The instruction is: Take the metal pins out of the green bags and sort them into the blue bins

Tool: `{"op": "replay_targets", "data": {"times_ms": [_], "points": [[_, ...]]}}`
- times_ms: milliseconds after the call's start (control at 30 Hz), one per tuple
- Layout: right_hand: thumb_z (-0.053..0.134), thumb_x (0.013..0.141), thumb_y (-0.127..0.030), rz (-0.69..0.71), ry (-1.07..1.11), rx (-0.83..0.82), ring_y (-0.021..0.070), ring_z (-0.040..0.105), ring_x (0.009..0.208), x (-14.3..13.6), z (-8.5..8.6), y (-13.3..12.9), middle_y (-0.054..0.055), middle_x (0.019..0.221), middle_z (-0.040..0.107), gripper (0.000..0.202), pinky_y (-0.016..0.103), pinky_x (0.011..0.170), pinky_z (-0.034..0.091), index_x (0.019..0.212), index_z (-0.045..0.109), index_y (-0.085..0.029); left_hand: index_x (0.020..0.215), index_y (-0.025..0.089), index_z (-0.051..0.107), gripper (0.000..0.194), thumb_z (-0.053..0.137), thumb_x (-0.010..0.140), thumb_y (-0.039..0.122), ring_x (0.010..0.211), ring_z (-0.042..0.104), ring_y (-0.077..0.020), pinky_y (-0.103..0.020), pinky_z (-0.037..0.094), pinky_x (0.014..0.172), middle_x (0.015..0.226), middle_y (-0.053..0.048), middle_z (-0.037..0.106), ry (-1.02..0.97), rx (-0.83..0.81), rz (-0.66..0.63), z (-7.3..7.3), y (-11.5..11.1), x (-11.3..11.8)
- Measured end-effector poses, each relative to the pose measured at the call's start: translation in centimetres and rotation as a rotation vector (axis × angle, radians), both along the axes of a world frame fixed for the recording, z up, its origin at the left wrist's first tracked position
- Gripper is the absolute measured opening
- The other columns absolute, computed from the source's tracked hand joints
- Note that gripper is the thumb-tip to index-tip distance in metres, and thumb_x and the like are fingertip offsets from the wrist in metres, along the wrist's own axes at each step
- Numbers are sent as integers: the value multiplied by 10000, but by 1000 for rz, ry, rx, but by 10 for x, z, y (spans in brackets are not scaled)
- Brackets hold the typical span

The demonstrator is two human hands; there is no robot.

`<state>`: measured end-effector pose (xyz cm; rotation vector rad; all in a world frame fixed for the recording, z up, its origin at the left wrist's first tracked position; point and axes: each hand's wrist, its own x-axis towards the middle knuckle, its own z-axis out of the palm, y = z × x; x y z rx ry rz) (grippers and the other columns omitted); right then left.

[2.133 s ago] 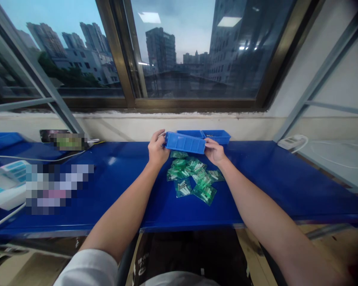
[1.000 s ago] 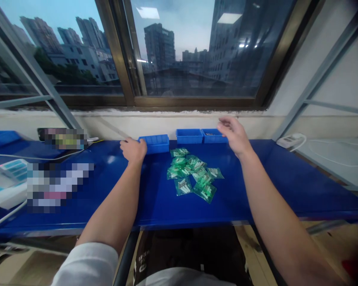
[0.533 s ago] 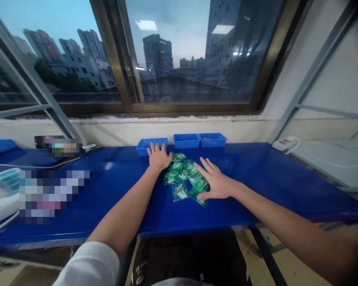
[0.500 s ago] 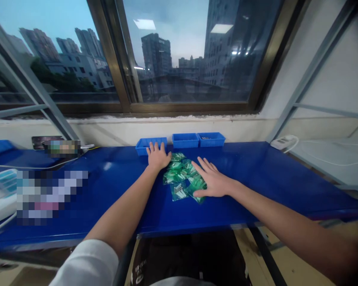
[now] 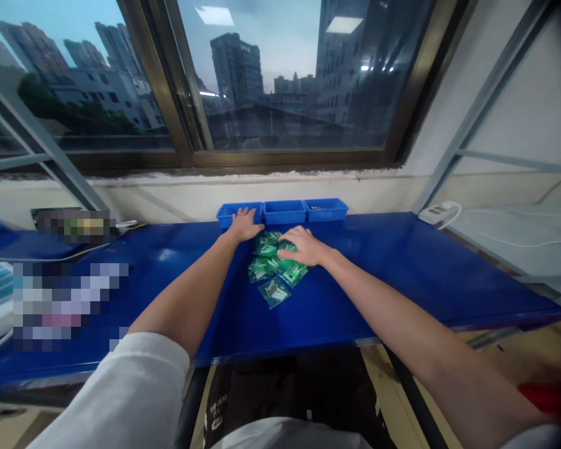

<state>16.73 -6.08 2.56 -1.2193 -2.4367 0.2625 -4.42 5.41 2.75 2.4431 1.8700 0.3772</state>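
Observation:
My left hand (image 5: 245, 226) rests on the front edge of the left blue bin (image 5: 225, 217), its fingers apart and reaching over the rim. Just to its right, my right hand (image 5: 307, 245) lies over the upper right of a pile of small clear bags. Its fingers are spread and slightly bent, touching the green bags (image 5: 292, 272). Thin pale pieces show inside the bags. Nearest my body is a bag (image 5: 274, 292) that looks less green, with several silvery pins or screws in it. The right hand hides part of the pile.
A middle blue bin (image 5: 285, 212) and a right blue bin (image 5: 326, 210) with small metal parts stand along the wall. A white power strip (image 5: 439, 212) sits at the back right of the blue table (image 5: 388, 268). Blurred-out items and cables lie on the left.
The left bin has shifted right, closing the gap to the middle bin, with my left hand on it. My right hand has moved left and away from me over the bags, which lie rearranged.

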Motion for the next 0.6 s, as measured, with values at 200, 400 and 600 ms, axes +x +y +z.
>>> {"op": "replay_targets", "data": {"times_ms": [200,400,600], "points": [[326,854,-620,-221,300,72,261,423,1102,8,-13,11,73,1116,604,570,439,954,297,1216,528,-228,1413,145,268,768,496,768,496,1371,134,-371,-556,147,1069,1487,-194,196,6,19,52,2,4,11],[342,851,-611,-359,471,64,259,458,1068,15,-18,17,60,1059,638,545,429,939,334,1178,564,-235,1303,211,449,538,512,795,379,1304,310,-301,-506,196,1055,1425,-129,364,143,241,-190,7,-2,35],[362,851,-594,-340,490,75,256,478,1039,12,-20,18,62,1023,645,528,427,927,348,1180,562,-233,1192,161,551,395,516,814,272,1082,544,-276,-475,278,1003,1137,-146,621,203,206,-267,10,12,66]]}}
